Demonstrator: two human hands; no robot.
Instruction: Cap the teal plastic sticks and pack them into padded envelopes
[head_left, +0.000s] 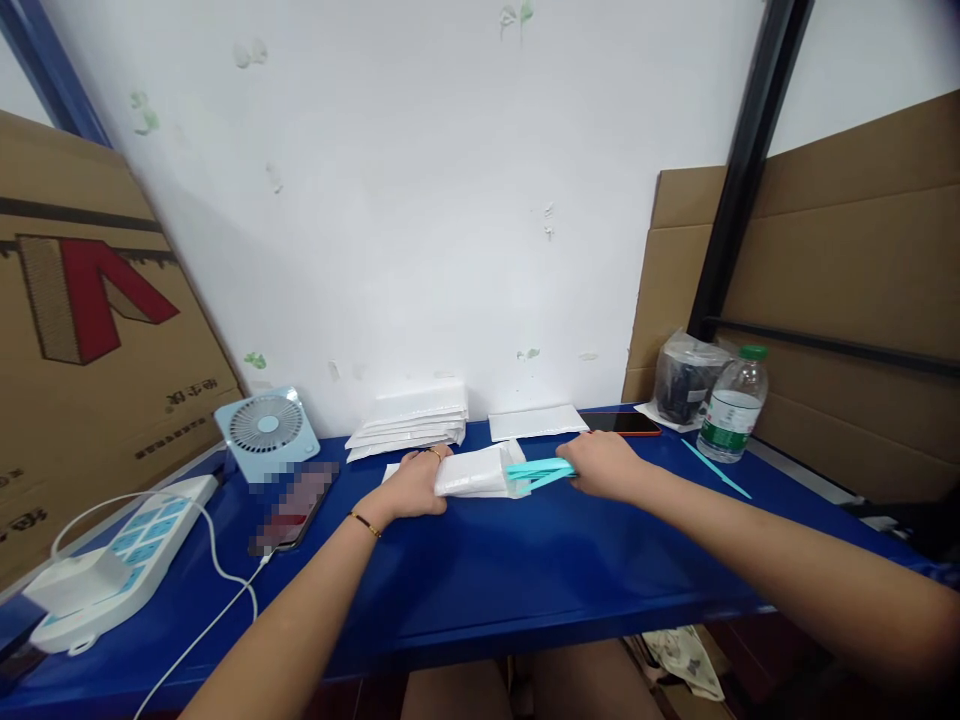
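A white padded envelope point(472, 472) lies on the blue table, its right end open. My left hand point(420, 484) is closed on the envelope's left part. Several turquoise strips point(538, 471) stick out of my right hand point(600, 465), which is closed around their right ends. The strips' left tips are at the envelope's open end. Just behind my left hand is a stack of white envelopes point(411, 418), and a single flat envelope point(537, 421) lies to its right by the wall.
On the left are a light blue fan point(266, 425), a phone point(296, 510) on a cable and a power strip point(150, 550). At right are an orange-edged phone point(622, 424), a wrapped roll point(684, 378), a bottle point(733, 410) and loose turquoise strips point(715, 468).
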